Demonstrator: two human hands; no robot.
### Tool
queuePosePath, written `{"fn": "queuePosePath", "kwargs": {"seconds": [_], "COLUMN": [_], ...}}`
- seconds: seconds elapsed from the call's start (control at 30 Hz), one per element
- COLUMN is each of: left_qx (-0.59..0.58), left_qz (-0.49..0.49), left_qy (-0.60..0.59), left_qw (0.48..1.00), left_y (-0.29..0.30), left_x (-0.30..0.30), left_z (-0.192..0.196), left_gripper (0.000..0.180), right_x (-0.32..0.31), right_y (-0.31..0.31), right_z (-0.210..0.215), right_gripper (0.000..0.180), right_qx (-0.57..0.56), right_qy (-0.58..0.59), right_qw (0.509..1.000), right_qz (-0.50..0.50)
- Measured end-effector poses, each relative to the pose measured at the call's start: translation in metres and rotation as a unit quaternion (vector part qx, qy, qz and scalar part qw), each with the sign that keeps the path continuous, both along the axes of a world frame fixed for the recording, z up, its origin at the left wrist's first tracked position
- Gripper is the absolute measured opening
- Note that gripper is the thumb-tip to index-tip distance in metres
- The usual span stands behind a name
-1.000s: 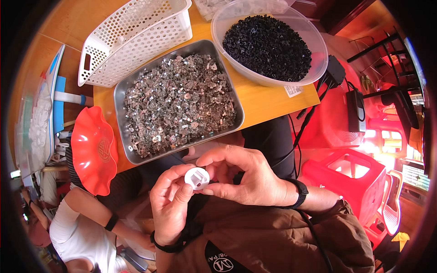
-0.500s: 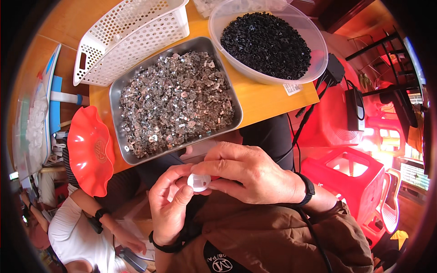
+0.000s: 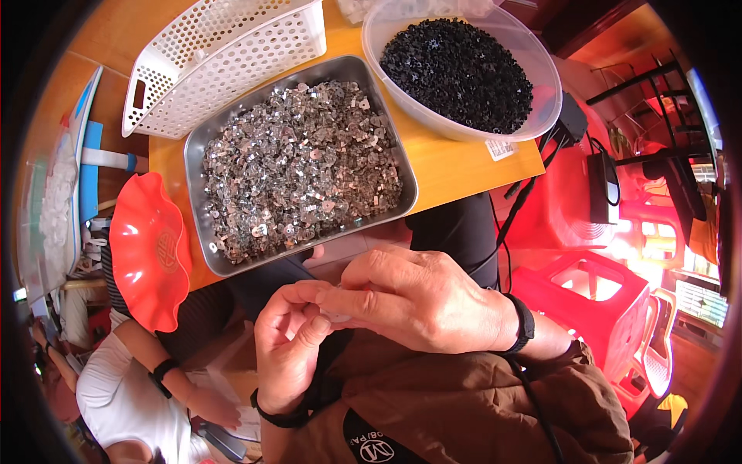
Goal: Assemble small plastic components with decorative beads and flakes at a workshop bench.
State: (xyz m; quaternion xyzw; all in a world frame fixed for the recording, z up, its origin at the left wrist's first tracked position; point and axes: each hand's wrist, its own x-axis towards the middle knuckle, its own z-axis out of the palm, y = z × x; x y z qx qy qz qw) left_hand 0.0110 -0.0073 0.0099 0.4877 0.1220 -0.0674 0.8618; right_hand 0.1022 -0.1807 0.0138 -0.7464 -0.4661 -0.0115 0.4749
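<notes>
White piece [image 3: 335, 317] in hands [image 3: 290, 348] [image 3: 433, 305] beyond table-edge [image 3: 479, 189]

right hand [image 3: 433, 303] closer, white piece [image 3: 335, 316] mostly hidden

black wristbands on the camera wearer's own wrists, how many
2: left black wristband, just behind the left hand; right black wristband, just behind the right hand. No others show there.

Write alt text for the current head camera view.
A bare left hand holds a small whitish piece, mostly covered by the right hand. Beyond them, on a yellow table, sit a rectangular metal tray of shiny metal parts and a rounded translucent plastic tub of black pieces.
</notes>
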Motion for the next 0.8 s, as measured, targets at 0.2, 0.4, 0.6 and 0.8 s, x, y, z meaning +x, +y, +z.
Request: {"fn": "queuePosePath", "kwargs": {"seconds": [0.2,0.4,0.6,0.8], "left_qx": [-0.008,-0.001,-0.005,-0.031], "left_qz": [-0.008,-0.020,0.014,0.047], "left_qy": [0.003,0.002,0.003,0.005], "left_qw": [1.000,1.000,1.000,0.998], "left_y": [0.001,0.001,0.007,0.011], "left_x": [0.001,0.004,-0.002,-0.004], "left_z": [-0.003,0.002,-0.007,-0.004], "left_gripper": [0.033,0.031,0.025,0.025], "right_x": [0.003,0.013,0.012,0.038], "right_y": [-0.002,-0.004,0.004,0.007], "right_z": [0.009,0.001,0.007,0.005], "right_gripper": [0.037,0.033,0.028,0.021], "right_qx": [-0.027,0.004,0.016,-0.063], "right_qy": [0.033,0.056,0.099,-0.016], "right_qw": [0.999,0.998,0.994,0.992], "right_qz": [0.020,0.028,0.052,-0.104]}}
